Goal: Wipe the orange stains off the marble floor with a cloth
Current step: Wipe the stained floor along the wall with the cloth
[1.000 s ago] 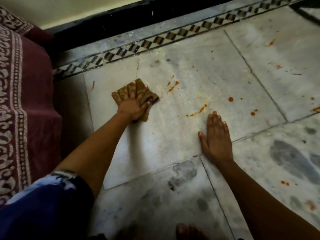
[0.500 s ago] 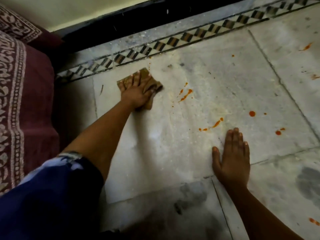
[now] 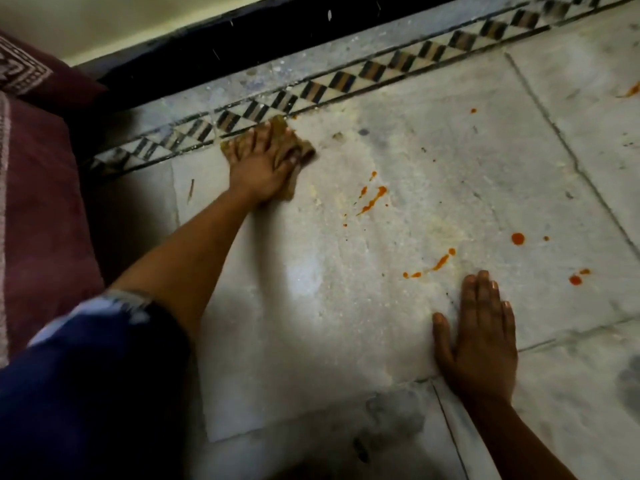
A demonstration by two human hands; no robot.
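At the border (image 3: 346, 79) | cloth (image 3: 304, 151) corner toward it | left hand (image 3: 263, 169) pressing flat

Dark blue sleeve (image 3: 86, 393), white print at cuff; left hand (image 3: 263, 168), right hand (image 3: 481, 341) bare.

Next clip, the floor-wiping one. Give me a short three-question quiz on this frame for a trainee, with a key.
1. Which hand presses the brown cloth onto the marble floor beside the checkered border? A) left hand B) right hand C) both
2. True or false: the cloth covers the round drop.
3. Fill in: the right hand lies flat on the floor, holding nothing, near a streak coloured ____.

Key: 1 A; 2 false; 3 orange
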